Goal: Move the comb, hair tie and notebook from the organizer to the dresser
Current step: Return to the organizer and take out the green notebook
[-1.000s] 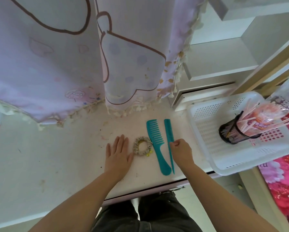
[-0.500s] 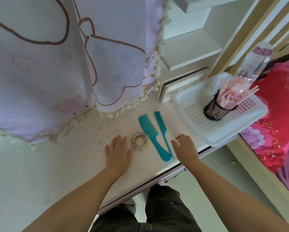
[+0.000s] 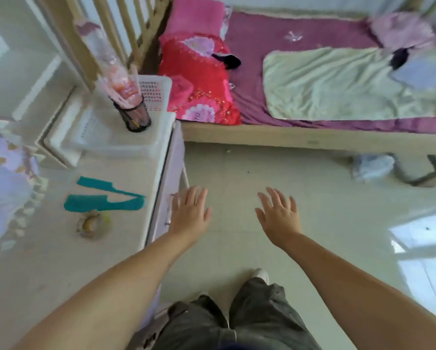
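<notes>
Two teal combs lie on the white dresser top [image 3: 126, 170]: a wide-toothed comb [image 3: 103, 202] and a thin tail comb [image 3: 103, 185] beside it. A beige hair tie [image 3: 90, 223] rests just below them. The white perforated organizer basket [image 3: 103, 137] stands at the dresser's far end with a black mesh cup [image 3: 136, 117] in it. No notebook is in view. My left hand [image 3: 190, 210] hovers open off the dresser's front edge, over the floor. My right hand [image 3: 278, 215] is open too, further right over the floor. Both hold nothing.
A bed [image 3: 338, 84] with a purple sheet, pale green blanket and red floral pillow [image 3: 199, 82] fills the upper right. The wooden bed frame [image 3: 287, 137] borders a pale tiled floor [image 3: 312, 210]. A lilac curtain [image 3: 5, 178] hangs at the left. My legs show below.
The view has swung right from the dresser toward the bed. Both hands have left the dresser top and now hang open over the floor. Combs and hair tie stay put.
</notes>
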